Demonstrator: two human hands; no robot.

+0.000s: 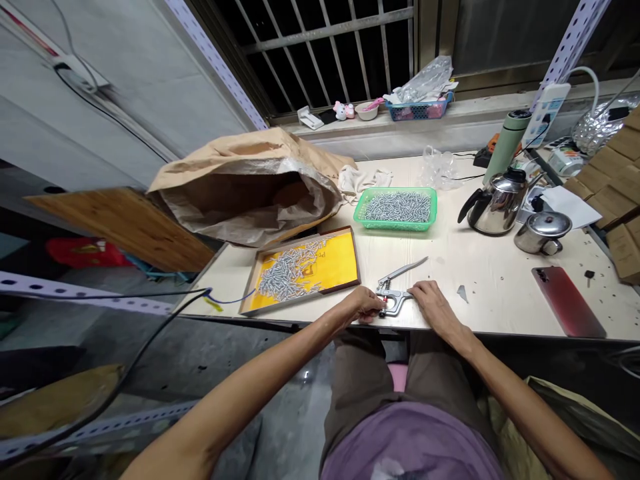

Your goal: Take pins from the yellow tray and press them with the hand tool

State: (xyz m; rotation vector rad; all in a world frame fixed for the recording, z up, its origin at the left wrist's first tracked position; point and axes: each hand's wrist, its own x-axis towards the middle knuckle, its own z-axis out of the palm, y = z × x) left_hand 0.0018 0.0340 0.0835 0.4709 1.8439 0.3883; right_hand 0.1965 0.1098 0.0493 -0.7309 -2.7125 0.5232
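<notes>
A grey metal hand-press plier (398, 303) with a C-shaped frame lies at the table's front edge, its upper handle slanting away to the right. My left hand (366, 305) is closed in a pinch at the plier's jaw, beside a small red part; what sits between its fingertips is hidden. My right hand (435, 308) closes its fingers on the end of the lower handle. Left of the hands, a shallow tray (345, 261) with a yellow bottom holds a heap of small silver metal pieces. Behind the plier stands a green plastic basket (395, 227) full of similar pieces.
A large paper sack (235, 150) gapes open at the back left. To the right stand a steel kettle (495, 205), a lidded steel cup (543, 232) and a green flask (507, 143). A red phone (569, 301) lies near the front edge, with small scraps around it.
</notes>
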